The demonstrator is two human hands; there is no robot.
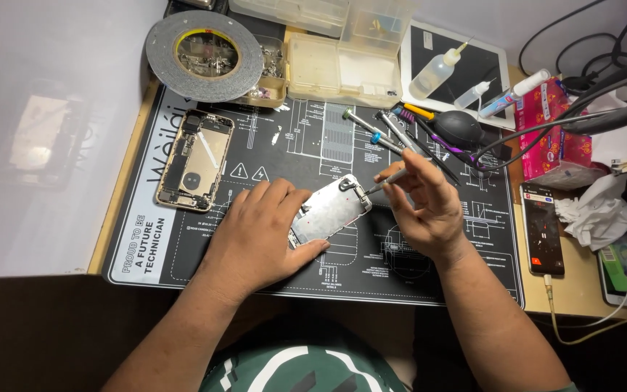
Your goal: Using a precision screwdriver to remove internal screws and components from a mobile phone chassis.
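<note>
**Screen panel pinned on the repair mat, screwdriver at its corner**

Screen panel (pixel 328 210), silvery back plate up, lies near the middle of the black work mat (pixel 183 254), its long axis running diagonally from lower left to upper right, the upper-right end pointing toward the mat's far edge. The left hand (pixel 259 232) presses down on its lower-left end, fingers curled over the edge and thumb beside the near side. The right hand (pixel 426 199) pinches a thin screwdriver (pixel 384 181) between closed fingertips; the tip touches the panel's upper-right corner.

Near the mat's far-left corner, a shallow tray (pixel 273 76) holds small metal bits, partly covered by a wide grey roll of tape (pixel 205 54). Beside it, along the far edge, a yellowed clear plastic box (pixel 339 69) sits with further clear boxes (pixel 328 14) behind; their contents cannot be made out.

An opened phone body (pixel 194 161) lies at the mat's left side, long axis nearly upright in view. Spare screwdrivers (pixel 375 131) and a black air blower (pixel 457 127) rest at the far right. A white tablet (pixel 466 72) carries a clear squeeze bottle (pixel 437 72). Off the mat's right edge stand a pink printed packet (pixel 549 131), a lit phone (pixel 542 226) and crumpled tissue (pixel 596 214).
</note>
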